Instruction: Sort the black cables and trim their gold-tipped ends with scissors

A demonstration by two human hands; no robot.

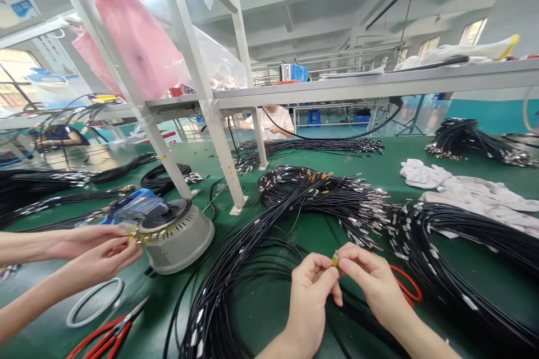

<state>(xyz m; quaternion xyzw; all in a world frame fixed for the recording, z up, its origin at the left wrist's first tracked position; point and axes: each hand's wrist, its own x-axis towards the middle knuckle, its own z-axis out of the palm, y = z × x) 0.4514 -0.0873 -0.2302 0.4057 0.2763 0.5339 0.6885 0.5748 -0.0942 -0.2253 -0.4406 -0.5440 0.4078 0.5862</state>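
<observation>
Close together at the lower centre right, my left hand [312, 291] and my right hand [370, 280] pinch a small metal connector with yellow tape [335, 258] between their fingertips. Both hands are closed. Beneath and left of them runs a large coil of black cables [210, 291] on the green table [261, 305]. Behind the hands, a bundle of cables with metal ends [362, 207] fans out to the right. Whether a cable hangs from the held connector cannot be made out.
A co-worker's hands [113, 247] hold yellow-taped pieces beside a grey round device [181, 241] at left. Red-handled pliers [113, 334] and a white ring [95, 303] lie nearer. Right are another cable coil [455, 269] and white gloves [471, 190]. A shelf post [223, 151] rises behind.
</observation>
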